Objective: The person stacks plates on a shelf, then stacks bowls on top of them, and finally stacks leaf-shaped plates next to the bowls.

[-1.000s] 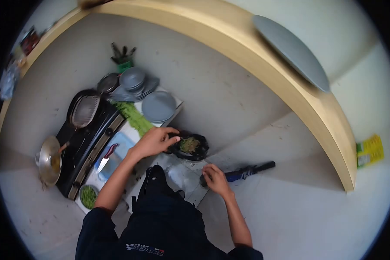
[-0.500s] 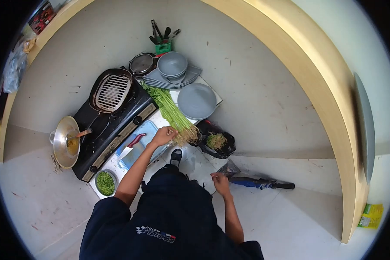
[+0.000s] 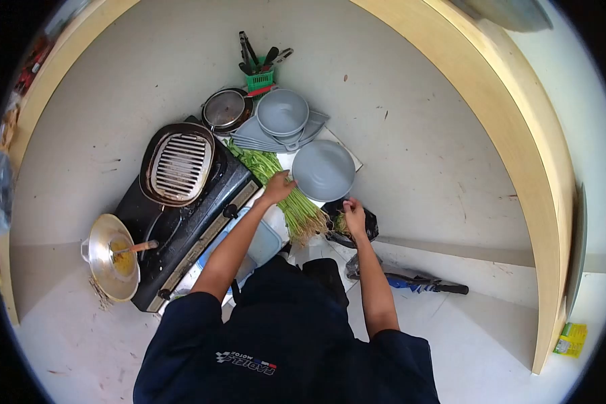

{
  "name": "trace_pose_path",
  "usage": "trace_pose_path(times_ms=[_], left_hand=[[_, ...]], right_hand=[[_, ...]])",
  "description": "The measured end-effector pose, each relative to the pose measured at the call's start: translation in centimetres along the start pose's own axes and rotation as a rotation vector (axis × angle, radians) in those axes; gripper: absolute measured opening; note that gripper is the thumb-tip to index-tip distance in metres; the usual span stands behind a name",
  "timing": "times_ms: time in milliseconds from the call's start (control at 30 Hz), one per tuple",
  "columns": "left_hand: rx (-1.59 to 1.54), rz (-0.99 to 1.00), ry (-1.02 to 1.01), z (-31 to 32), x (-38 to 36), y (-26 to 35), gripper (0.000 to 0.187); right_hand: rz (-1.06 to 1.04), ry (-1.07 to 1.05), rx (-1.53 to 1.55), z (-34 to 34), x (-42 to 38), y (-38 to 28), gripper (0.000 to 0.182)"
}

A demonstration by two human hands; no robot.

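One wok (image 3: 114,257), one grill pan (image 3: 177,165), one umbrella (image 3: 417,283).

A black stove (image 3: 182,225) carries a dark grill pan (image 3: 177,163); a wok with a spoon (image 3: 114,256) sits at its left end. Behind, a lidded steel pot (image 3: 225,109) stands just beside stacked grey bowls (image 3: 283,113), with a green utensil holder (image 3: 260,79) farther back. A grey plate (image 3: 324,170) lies nearer. A folded blue umbrella (image 3: 417,283) rests on the floor
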State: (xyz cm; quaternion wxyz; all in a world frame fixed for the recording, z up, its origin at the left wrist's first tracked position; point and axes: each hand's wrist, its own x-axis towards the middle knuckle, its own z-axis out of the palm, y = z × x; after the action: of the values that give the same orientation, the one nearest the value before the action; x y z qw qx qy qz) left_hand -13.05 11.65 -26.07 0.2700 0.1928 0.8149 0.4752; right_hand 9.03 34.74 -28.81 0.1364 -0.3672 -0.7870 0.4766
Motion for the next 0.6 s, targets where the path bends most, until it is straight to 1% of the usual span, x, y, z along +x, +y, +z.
trace_pose_path(times_ms=[67, 100, 133, 200, 300, 333, 433, 533, 600], left_hand=[[0.03, 0.079, -0.027, 0.6, 1.7, -0.1, 0.05], [0.044, 0.116, -0.043, 0.9, 2.1, 0.4, 0.049], [-0.04, 0.039, -0.073, 1.2, 2.5, 0.7, 0.048], [0.043, 0.047, 0.024, 1.9, 2.9, 1.2, 0.05], [0.08, 0.086, 0.176, 2.8, 3.0, 1.5, 0.054], [0.074, 0.102, 0.228, 3.3, 3.0, 1.6, 0.055], [0.133, 0.128, 0.274, 3.9, 2.7, 2.3, 0.058], [0.134, 0.104, 0.37, 5.0, 3.2, 2.1, 0.056], [0.145, 0.008, 0.331, 5.2, 3.4, 2.2, 0.06]], right_hand=[[0.036, 0.037, -0.101, 0.8, 1.9, -2.7, 0.051], [0.059, 0.055, -0.153, 1.1, 2.6, -2.8, 0.056], [0.026, 0.09, -0.207, 1.5, 3.1, -2.9, 0.057], [-0.039, 0.156, -0.317, 2.2, 3.8, -3.0, 0.061], [0.01, 0.132, -0.388, 2.4, 4.3, -3.0, 0.063], [0.008, 0.132, -0.366, 2.3, 4.5, -3.0, 0.061], [0.001, 0.114, -0.316, 1.8, 4.7, -2.2, 0.056], [-0.004, 0.077, -0.299, 1.5, 5.1, -2.0, 0.054], [0.003, 0.079, -0.317, 1.4, 5.1, -2.4, 0.053]])
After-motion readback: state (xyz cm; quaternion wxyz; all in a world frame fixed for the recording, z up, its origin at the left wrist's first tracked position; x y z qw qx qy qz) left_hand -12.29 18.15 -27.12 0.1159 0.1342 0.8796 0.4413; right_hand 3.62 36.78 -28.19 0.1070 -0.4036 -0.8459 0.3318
